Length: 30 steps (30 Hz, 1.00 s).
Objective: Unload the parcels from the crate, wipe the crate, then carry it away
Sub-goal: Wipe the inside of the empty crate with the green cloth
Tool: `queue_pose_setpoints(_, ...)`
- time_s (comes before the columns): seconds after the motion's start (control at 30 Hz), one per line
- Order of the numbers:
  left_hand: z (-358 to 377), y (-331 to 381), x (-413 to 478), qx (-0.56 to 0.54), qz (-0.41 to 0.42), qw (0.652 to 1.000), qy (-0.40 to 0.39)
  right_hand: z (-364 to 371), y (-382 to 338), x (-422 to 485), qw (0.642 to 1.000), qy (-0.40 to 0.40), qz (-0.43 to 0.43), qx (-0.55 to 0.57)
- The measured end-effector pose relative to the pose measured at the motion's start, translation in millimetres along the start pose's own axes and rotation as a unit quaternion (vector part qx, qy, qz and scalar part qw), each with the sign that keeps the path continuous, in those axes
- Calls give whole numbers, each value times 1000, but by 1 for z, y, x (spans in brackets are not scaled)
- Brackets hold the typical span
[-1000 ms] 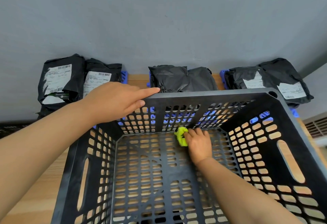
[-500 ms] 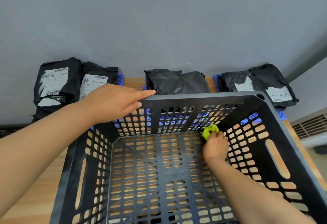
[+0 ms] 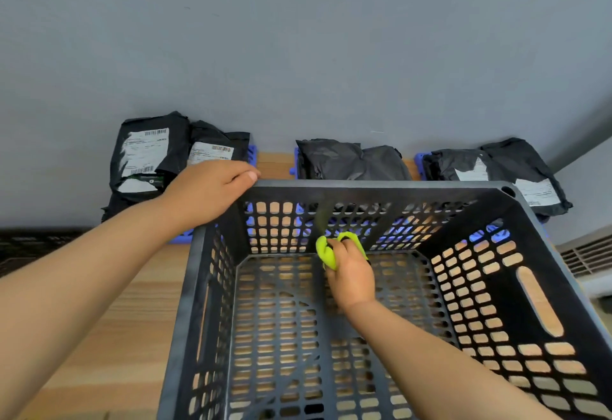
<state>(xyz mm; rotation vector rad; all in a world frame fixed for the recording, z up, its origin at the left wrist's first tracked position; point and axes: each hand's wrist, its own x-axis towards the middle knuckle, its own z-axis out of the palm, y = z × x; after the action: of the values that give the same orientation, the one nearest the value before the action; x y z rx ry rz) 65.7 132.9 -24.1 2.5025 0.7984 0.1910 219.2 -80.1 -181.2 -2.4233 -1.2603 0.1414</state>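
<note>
While the upper half of the view is taken up by a plain grey wall [image 3: 298,55], a wooden table [image 3: 116,320] is seen set against it below. Front and centre on that table, the black perforated crate [image 3: 381,186] is found. Its inside is laid open to the camera, and the wood is glimpsed through the slots in its floor and walls.

Behind it, the parcels [image 3: 149,154] are lined up along the wall, all of them outside the crate. Two black bags with white labels are spotted at the left and two plain-faced ones in the middle, just beyond the far rim. Two more labelled bags are seen at the right. Blue trays [image 3: 253,154] are made out beneath them, only slivers showing. A vent grille [image 3: 586,254] is caught at the right edge, low down.

Now the hands. The crate's far left corner is gripped from above by the left hand [image 3: 208,192], with the fingers bent over the rim and one fingertip showing on the top edge. The right hand [image 3: 351,274] is seen down inside the crate, at the foot of the far wall, near its middle. A bright green cloth [image 3: 326,252] is clenched in it, bunched up in the fingers. Whether the cloth is touching the plastic cannot be told.
</note>
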Motion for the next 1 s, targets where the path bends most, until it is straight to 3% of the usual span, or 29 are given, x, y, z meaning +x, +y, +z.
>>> queue_pose_setpoints(0.17, 3, -1, -2, -84, -12, 996, -15, -21, -20, 8, 979, 113, -167, 43)
queue_pose_setpoints(0.3, 3, -4, 1, -143, -5, 990, -19, -52, -59, 19, 928, 215, -293, 80)
queue_pose_setpoints(0.4, 7, -7, 1, -198, 3, 980, 7, -59, -85, 35, 897, 289, -331, 48)
queue_pose_setpoints(0.53, 10, -9, 0, -259, 7, 965, 31, -33, -98, 54, 867, 354, -344, -75)
queue_pose_setpoints(0.83, 15, -15, 1, -257, -4, 966, 27, 29, -72, 59, 833, 225, -459, -211)
queue_pose_setpoints(1.0, 13, -13, 0, -235, -10, 972, 22, 69, -41, 49, 835, 47, -476, -273)
